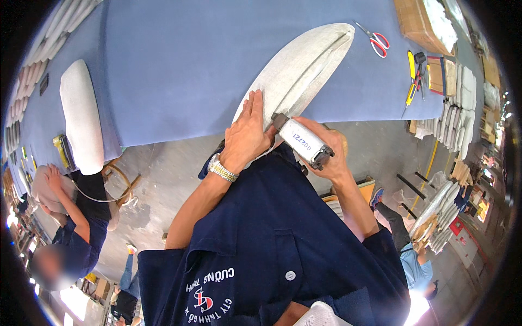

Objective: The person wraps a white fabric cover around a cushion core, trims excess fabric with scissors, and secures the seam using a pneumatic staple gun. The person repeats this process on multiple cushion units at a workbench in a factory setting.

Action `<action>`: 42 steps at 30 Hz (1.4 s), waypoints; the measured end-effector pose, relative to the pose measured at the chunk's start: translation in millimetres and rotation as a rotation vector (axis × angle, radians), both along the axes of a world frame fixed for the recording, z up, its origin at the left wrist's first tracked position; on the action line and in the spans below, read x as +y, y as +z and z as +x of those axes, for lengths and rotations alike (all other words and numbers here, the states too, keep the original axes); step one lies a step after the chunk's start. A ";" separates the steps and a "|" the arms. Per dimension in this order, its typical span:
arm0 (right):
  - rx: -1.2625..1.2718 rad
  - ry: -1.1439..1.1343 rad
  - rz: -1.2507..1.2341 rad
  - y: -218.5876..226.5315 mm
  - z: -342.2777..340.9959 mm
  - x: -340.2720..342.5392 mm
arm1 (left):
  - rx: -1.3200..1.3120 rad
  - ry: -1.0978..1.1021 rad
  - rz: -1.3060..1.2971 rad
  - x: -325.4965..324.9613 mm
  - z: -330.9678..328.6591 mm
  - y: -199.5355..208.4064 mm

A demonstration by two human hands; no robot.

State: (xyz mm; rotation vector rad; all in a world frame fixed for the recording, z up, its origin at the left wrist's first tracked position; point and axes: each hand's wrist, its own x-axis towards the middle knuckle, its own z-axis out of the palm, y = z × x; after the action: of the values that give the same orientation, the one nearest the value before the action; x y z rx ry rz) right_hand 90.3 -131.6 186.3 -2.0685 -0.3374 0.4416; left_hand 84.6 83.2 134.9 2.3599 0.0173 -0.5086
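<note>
A light grey upholstered cushion panel (296,70), long and curved with a fabric fold along its edge, lies tilted over the near edge of the blue-covered table. My left hand (247,133) rests on its near end, fingers stretched out flat against the fabric and the thumb toward the fold. In my right hand (329,149) is a staple gun (299,139), white-bodied with dark ends. Its dark nose meets the cushion's near edge, right beside my left thumb. The staple gun's handle is mostly hidden by my hand.
On the blue table (174,65) lie red-and-white scissors (375,42), a yellow cutter (411,76) and a cardboard box (418,24). Another pale cushion (81,114) lies at left, near a co-worker's hand (53,178). Stacked panels (457,119) stand at right.
</note>
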 end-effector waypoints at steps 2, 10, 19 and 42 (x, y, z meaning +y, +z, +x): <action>0.001 0.024 -0.051 2.6 3.1 2.9 | -0.009 0.000 0.003 -0.1 -1.7 -3.2; 0.018 -0.016 -0.071 -0.8 0.2 13.0 | 0.004 0.045 -0.018 -2.6 0.4 -4.3; -0.001 0.003 -0.065 9.0 -10.3 7.3 | -0.040 0.029 -0.041 -4.1 -0.4 0.2; -0.058 0.020 -0.062 -9.9 -20.1 6.4 | 0.212 -0.008 -0.147 13.2 -12.1 -6.8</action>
State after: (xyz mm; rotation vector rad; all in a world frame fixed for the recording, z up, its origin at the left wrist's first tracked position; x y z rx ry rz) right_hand 70.2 -125.3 176.4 -2.1427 -0.3842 0.4092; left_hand 72.5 96.4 128.0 2.1554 0.0660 -0.7375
